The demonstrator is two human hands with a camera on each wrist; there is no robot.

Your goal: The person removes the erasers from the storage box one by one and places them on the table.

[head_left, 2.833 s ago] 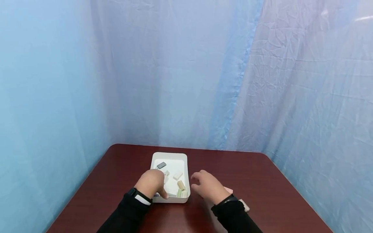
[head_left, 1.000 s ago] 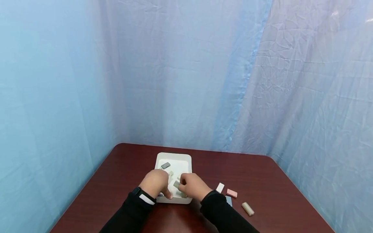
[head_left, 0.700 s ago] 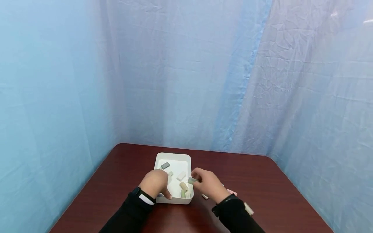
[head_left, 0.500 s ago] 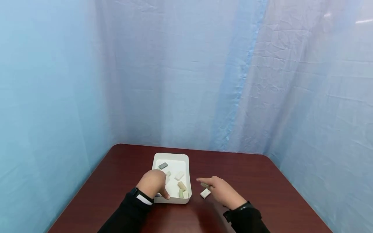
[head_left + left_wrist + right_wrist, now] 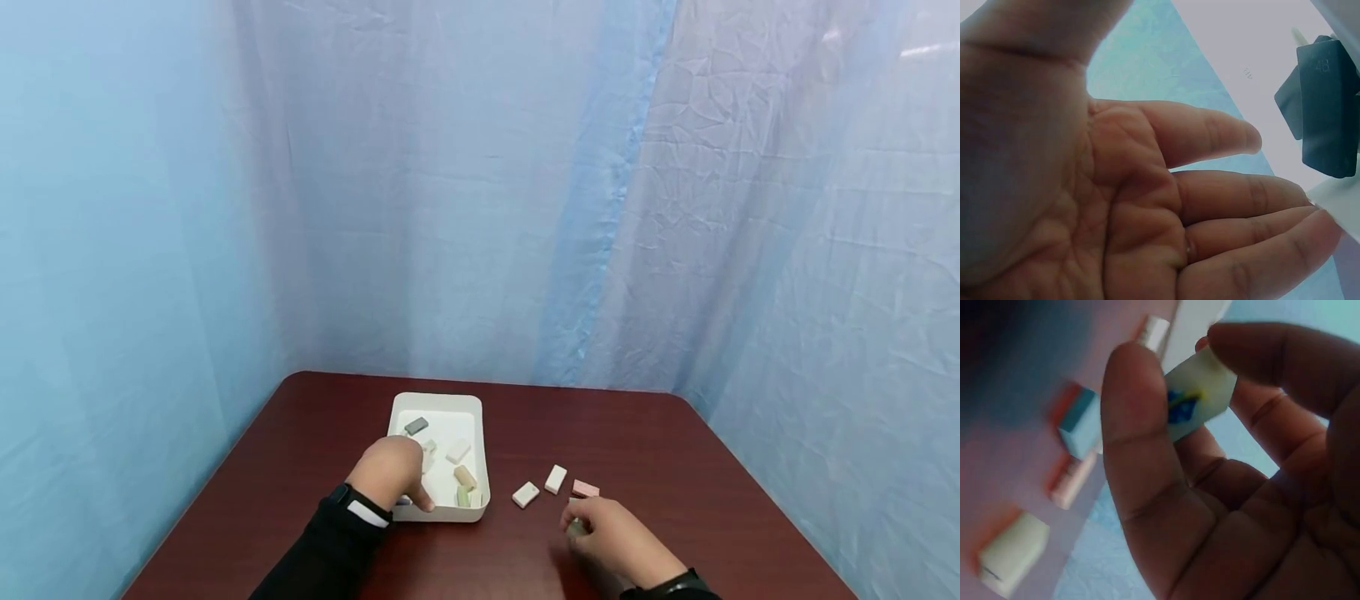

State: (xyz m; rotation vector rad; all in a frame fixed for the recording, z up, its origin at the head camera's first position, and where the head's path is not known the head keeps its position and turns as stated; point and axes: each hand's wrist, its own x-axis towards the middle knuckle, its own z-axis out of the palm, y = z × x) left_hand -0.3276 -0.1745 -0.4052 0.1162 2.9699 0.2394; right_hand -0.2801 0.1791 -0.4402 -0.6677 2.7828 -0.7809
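Observation:
My left hand (image 5: 393,475) lies over the near left corner of a white tray (image 5: 435,515). Its fingers extend fairly straight, with fingertips (image 5: 1319,215) at the tray's edge in the left wrist view. Close to them in the tray is a dark eraser (image 5: 1330,109) marked 4B. Over the table, right of the tray, my right hand (image 5: 618,537) pinches a pale green eraser (image 5: 1194,397) with a blue and yellow print between thumb and finger. Just beyond that hand lie a pink eraser (image 5: 586,489) and two white erasers (image 5: 556,479).
Inside the tray are a grey eraser (image 5: 416,426), a white one, a tan eraser (image 5: 465,477) and a green eraser (image 5: 462,497). A blue eraser (image 5: 1082,425) and a beige eraser (image 5: 1015,553) lie on the table (image 5: 675,467). Blue curtains (image 5: 465,208) surround it.
My right hand has lifted the pale green eraser out of the tray and carried it rightward and nearer, over beside the loose erasers. The left hand keeps its place at the tray.

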